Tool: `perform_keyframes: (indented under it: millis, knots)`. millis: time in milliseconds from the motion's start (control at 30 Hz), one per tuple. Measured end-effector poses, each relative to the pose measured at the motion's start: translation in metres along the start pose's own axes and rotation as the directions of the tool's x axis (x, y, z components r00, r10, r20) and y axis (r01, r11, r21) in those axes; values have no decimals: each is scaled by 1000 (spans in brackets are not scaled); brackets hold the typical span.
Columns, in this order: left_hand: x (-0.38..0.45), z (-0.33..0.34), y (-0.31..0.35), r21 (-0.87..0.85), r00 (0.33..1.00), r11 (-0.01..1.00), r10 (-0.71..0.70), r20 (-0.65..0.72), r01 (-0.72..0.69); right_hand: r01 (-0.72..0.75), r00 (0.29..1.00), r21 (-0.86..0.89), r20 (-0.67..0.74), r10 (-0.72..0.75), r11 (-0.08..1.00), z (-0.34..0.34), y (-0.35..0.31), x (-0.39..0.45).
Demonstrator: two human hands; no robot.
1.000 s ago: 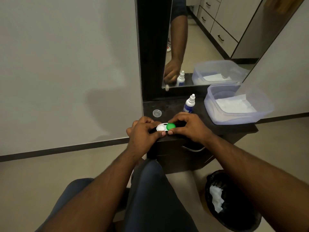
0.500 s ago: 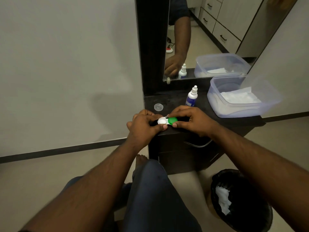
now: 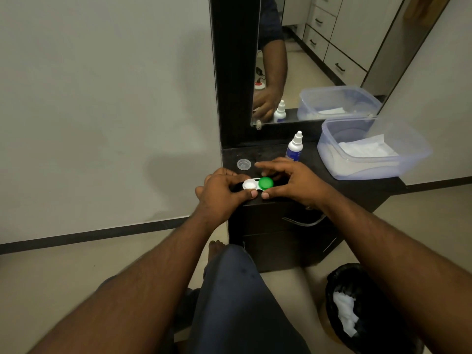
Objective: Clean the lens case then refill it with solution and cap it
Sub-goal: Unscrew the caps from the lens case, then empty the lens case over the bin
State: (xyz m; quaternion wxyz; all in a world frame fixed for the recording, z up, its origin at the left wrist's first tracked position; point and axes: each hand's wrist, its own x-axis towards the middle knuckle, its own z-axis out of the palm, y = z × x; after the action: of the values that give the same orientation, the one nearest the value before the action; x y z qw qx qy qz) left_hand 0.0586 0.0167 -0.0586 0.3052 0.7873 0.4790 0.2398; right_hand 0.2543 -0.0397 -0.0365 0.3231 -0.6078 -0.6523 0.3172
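Note:
The white lens case [image 3: 251,185] lies at the front edge of the dark cabinet top [image 3: 339,185], with a green cap [image 3: 265,183] on its right well. My left hand [image 3: 219,198] pinches the case's left end between thumb and curled fingers. To the right of the case is my right hand [image 3: 293,182], its fingers spread and lifted above the green cap and its thumb tip beside the case's front edge. The solution bottle [image 3: 295,148], white with a blue label, stands upright just behind my right hand. A small clear cap [image 3: 244,164] lies behind the case.
A clear plastic tub [image 3: 408,159] holding white tissues sits at the right of the cabinet top. A mirror [image 3: 306,60] rises behind the bottle. A black-lined bin [image 3: 357,282] with crumpled tissue stands on the floor at lower right. My knee is below the cabinet front.
My right hand has let go of the green cap and its fingers have spread and lifted. My left hand still holds the case. The camera has tilted slightly.

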Motion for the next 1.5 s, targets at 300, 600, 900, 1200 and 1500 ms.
perform_keyframes:
  millis: [300, 600, 900, 1200, 1500]
  knots:
    - [1, -2, 1, -1, 1000, 1000, -2, 14, 2, -28, 991, 279, -119, 64, 960, -5, -4, -4]
    - [-1, -1, 1, 14, 1000, 1000, 9, 5, -9, -113, 885, 138, -437, 163, 984, 19, -5, 21]
    - [-2, -5, 5, 103, 999, 994, 33, 8, -34, -144, 898, 68, -410, 159, 987, 17, -7, 17]
    - [-14, -3, 20, 130, 993, 987, 103, -62, -95, -97, 975, 240, -173, 141, 966, 2, 1, -32]
    - [-21, 28, 66, -43, 951, 951, 307, 35, -305, 23, 886, 542, -401, 234, 840, -9, 17, -90]
